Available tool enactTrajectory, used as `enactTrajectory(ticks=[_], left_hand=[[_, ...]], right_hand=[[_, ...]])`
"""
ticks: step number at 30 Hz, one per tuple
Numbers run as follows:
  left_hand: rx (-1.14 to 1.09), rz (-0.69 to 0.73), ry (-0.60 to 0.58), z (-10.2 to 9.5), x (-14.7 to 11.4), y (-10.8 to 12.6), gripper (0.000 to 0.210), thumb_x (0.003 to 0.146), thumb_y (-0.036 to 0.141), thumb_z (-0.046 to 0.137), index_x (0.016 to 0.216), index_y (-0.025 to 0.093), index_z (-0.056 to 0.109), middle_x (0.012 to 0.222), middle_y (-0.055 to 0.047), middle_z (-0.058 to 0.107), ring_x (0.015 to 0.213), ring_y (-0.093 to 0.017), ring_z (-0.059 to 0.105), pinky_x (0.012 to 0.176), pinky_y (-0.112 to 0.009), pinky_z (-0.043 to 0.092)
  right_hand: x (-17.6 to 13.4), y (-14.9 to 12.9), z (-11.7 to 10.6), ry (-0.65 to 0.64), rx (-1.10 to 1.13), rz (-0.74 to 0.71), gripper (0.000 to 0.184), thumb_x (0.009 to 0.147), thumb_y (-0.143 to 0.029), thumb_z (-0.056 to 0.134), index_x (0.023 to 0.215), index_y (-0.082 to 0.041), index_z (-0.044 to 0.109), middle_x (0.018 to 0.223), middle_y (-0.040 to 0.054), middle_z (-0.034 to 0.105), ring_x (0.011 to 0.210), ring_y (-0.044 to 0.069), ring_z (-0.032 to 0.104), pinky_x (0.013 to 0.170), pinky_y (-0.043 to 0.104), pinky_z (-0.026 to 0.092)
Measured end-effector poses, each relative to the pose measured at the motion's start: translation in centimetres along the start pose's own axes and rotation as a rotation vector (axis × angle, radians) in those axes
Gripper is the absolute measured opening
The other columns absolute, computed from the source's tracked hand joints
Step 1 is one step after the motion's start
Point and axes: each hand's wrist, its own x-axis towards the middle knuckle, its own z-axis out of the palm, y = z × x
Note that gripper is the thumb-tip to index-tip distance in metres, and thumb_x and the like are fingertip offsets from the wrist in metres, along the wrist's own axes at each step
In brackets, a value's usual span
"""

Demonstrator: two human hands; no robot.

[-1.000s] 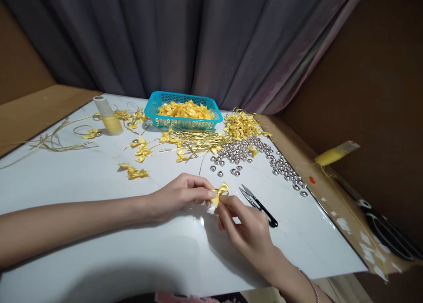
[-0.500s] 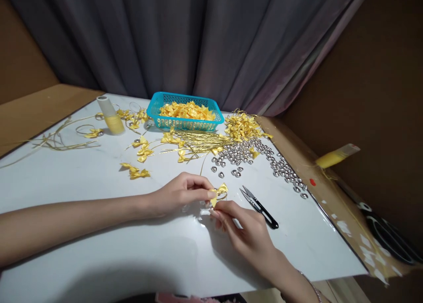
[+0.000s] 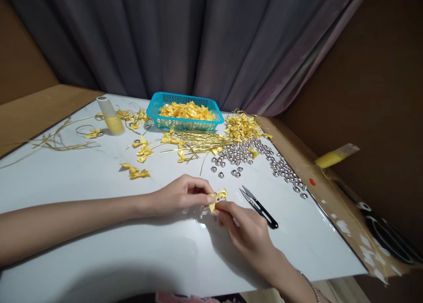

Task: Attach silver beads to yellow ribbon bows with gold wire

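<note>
Between my two hands is a small yellow ribbon bow (image 3: 221, 194), with a gold cord loop partly hidden against it. My left hand (image 3: 189, 193) pinches the bow's left side between thumb and fingers. From the right, my right hand (image 3: 243, 223) closes thumb and forefinger at the bow's lower edge; whether it grips ribbon, cord or thread is hidden. Just right of my hands lie black-handled thread snips (image 3: 259, 207), blades apart. Beyond them are scattered silver heart-shaped beads (image 3: 236, 153).
A blue basket (image 3: 185, 125) full of yellow bows stands at the back, gold cords (image 3: 201, 142) before it. Corded bows (image 3: 243, 125) are piled to its right. A spool of yellow thread (image 3: 112, 117) stands left; another spool (image 3: 337, 156) and large scissors (image 3: 386, 232) lie right.
The bow has turned and dropped slightly between my fingers, and its cord loop shows less. My right fingertips have shifted a little closer to my left. The things on the table have stayed put.
</note>
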Motion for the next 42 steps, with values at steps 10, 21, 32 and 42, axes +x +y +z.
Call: enactTrajectory(ticks=[10, 21, 32, 42], left_hand=[[0.023, -0.011, -0.106, -0.4, 0.0, -0.1, 0.018, 0.081, 0.029, 0.056, 0.073, 0.014, 0.061, 0.066, 0.000, 0.052, 0.062, -0.011, 0.043, 0.059, -0.023, 0.032], [-0.082, -0.093, -0.114, -0.4, 0.2, -0.1, 0.019, 0.076, 0.027, 0.058, 0.065, 0.013, 0.055, 0.063, 0.000, 0.050, 0.060, -0.011, 0.041, 0.061, -0.025, 0.032], [-0.156, -0.178, -0.078, -0.4, 0.3, -1.1, 0.018, 0.074, 0.029, 0.061, 0.071, 0.011, 0.060, 0.065, 0.000, 0.054, 0.058, -0.010, 0.040, 0.056, -0.025, 0.027], [-0.155, -0.162, -0.110, -0.5, 0.2, -0.9, 0.017, 0.078, 0.028, 0.058, 0.076, 0.012, 0.062, 0.064, 0.001, 0.049, 0.056, -0.010, 0.034, 0.054, -0.026, 0.023]], right_hand=[[5.5, 0.6, -4.2, -0.211, -0.075, -0.044, 0.031, 0.087, -0.029, 0.055, 0.112, -0.018, 0.041, 0.086, 0.0068, 0.063, 0.087, 0.022, 0.058, 0.079, 0.038, 0.042], [6.8, 1.6, -2.6, -0.470, 0.282, -0.085, 0.031, 0.083, -0.006, 0.048, 0.107, -0.020, 0.034, 0.069, -0.0032, 0.061, 0.070, 0.015, 0.056, 0.080, 0.037, 0.040], [5.8, 1.8, -1.2, -0.301, 0.320, -0.010, 0.032, 0.079, -0.005, 0.041, 0.103, -0.021, 0.029, 0.062, -0.0072, 0.043, 0.056, 0.012, 0.045, 0.061, 0.028, 0.040], [6.5, 2.5, -1.9, -0.454, 0.543, 0.131, 0.023, 0.089, -0.016, 0.043, 0.106, -0.019, 0.028, 0.070, -0.0032, 0.050, 0.066, 0.011, 0.049, 0.060, 0.024, 0.040]])
